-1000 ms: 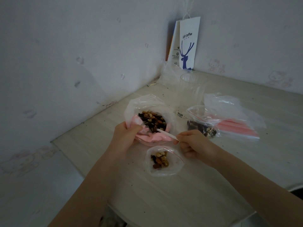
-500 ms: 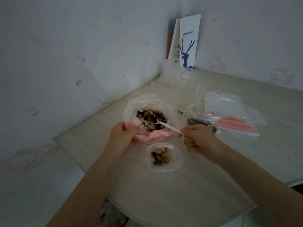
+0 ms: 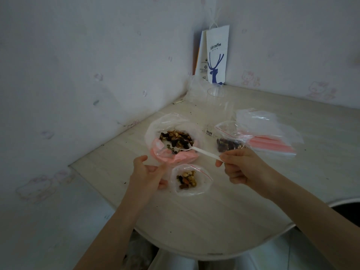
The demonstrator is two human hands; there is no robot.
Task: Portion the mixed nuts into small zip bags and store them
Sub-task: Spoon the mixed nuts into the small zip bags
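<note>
1. White plastic spoon (image 3: 198, 151) — the handle end is pinched between thumb and fingers of the right hand (image 3: 241, 168). The scoop end lies among the nuts (image 3: 176, 138), which sit in a clear liner inside the pink bowl (image 3: 175, 157).
2. The spoon's long axis runs from the right hand up and left into the bowl. Whether the scoop is loaded: cannot tell.
3. Key relation: the small bag (image 3: 204, 184) lies open on the table (image 3: 214, 221) just on the near side of the bowl, between the two hands. It holds a small heap of nuts. Judgement: the scoop must swing back toward the person and down into that mouth — a short path.
4. Left hand (image 3: 145, 174): fingers apart, relaxed, gripping nothing. It is just beside the bowl's near rim and the small bag's left edge, so it is the nearer hand for steadying the mouth. Contact with the bag: cannot tell.
5. Second bag (image 3: 228, 131), with nuts, sits right of the bowl; seal unclear. Empty bags (image 3: 272, 137) are stacked further right.
6. Surface: pale wood grain, speckled with crumbs, rounded near edge. Room corner, dim; a paper bag (image 3: 216, 55) and clear cup (image 3: 217, 98) stand at the back.
</note>
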